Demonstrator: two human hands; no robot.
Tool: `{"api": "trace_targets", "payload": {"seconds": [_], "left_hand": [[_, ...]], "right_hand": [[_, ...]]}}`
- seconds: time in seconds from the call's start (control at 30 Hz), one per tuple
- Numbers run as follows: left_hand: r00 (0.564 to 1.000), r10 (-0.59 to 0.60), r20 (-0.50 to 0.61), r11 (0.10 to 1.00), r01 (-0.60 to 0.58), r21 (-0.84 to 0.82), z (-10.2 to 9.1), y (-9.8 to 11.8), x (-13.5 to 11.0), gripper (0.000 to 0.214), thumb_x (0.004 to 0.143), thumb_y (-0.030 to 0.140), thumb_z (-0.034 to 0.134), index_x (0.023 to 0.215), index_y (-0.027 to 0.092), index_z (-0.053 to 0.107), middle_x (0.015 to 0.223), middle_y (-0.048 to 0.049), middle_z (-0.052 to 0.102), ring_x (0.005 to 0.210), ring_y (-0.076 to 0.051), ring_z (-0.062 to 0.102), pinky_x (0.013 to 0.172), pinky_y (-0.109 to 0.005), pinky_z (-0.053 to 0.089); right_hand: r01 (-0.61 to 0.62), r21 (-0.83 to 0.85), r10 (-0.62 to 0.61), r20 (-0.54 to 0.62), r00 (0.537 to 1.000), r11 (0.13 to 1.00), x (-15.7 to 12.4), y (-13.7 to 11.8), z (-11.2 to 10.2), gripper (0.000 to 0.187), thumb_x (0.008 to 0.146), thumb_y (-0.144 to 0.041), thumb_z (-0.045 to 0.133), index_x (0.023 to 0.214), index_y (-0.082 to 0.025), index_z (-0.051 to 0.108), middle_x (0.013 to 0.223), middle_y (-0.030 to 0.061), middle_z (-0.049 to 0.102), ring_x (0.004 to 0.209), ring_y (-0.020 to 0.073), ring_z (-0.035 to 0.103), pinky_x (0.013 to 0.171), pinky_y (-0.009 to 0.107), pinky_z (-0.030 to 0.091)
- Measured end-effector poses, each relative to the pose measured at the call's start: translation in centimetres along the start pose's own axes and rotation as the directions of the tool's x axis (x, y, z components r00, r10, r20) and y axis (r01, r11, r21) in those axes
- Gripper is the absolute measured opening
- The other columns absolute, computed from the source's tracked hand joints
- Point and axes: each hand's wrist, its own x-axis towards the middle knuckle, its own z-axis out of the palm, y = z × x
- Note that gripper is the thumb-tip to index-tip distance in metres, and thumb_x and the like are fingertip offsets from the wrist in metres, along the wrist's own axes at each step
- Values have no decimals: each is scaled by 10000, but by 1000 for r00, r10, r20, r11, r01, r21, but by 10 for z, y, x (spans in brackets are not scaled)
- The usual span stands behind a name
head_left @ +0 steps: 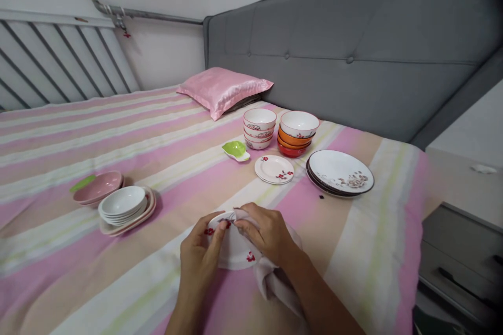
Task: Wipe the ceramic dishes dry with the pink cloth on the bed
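A small white plate with red flowers (234, 251) is held low over the striped bedsheet (118, 131). My left hand (201, 256) grips its left rim, fingers curled over the edge. My right hand (264, 233) presses a pale cloth (275, 280) onto the plate's top, fingers closed on the fabric. The cloth hangs down under my right wrist.
Farther back stand a matching small plate (274, 169), a green leaf dish (236, 150), a stack of white bowls (259, 128), orange bowls under a white one (297, 133) and large plates (340, 172). At left, white bowls (123, 202) and pink dishes (97, 187). A pink pillow (222, 89) lies by the grey headboard (353, 52).
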Motion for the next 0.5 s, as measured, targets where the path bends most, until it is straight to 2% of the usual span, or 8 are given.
{"api": "trace_targets", "payload": {"seconds": [0.13,0.2,0.33,0.5], "left_hand": [[997,-22,73,998,26,-57,0,-10,4,303,697,439,623,817,163,660,724,-30,662,677,-173,568,622,-251,430],[997,-41,70,997,45,-66,-1,-12,4,306,694,450,619,786,162,663,674,-16,645,620,-153,541,567,-233,411],[995,-35,-96,998,30,-58,-2,-7,-2,286,692,445,624,747,167,661,626,8,609,573,-121,489,521,-204,371],[951,-102,-291,988,62,-142,1,-3,-6,294,681,456,630,720,165,645,575,23,562,545,-109,459,490,-190,358]], "right_hand": [[-12,6,12,-50,999,1000,-2,4,6,230,891,-377,443,946,-198,577,761,29,638,705,145,593,631,211,409],[-34,44,37,-69,997,998,-3,4,10,212,881,-368,460,920,-192,571,731,19,624,668,136,579,611,206,404],[-78,182,102,-128,987,980,-2,-2,15,180,871,-344,475,927,-194,558,714,-2,608,649,125,564,607,200,405],[-131,279,182,-168,969,951,2,-11,20,159,862,-330,481,921,-193,536,658,-30,568,599,114,535,573,196,396]]}}
